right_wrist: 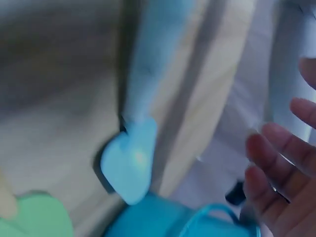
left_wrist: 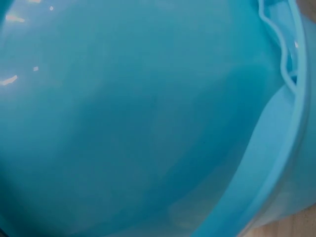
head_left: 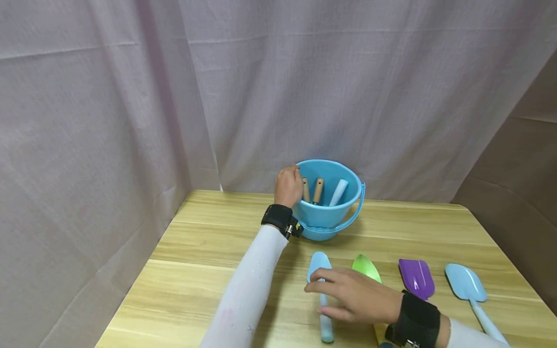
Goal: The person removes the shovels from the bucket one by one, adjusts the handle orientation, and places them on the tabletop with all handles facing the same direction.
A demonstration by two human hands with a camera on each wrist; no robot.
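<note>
While left hand grips bucket, right hand hovers

Reaching forward with the left hand, fingers curling over at arm's length, white sleeve and black wrist strap showing, while hovering the right hand low, palm down, fingers spreading loosely and relaxing.
</note>
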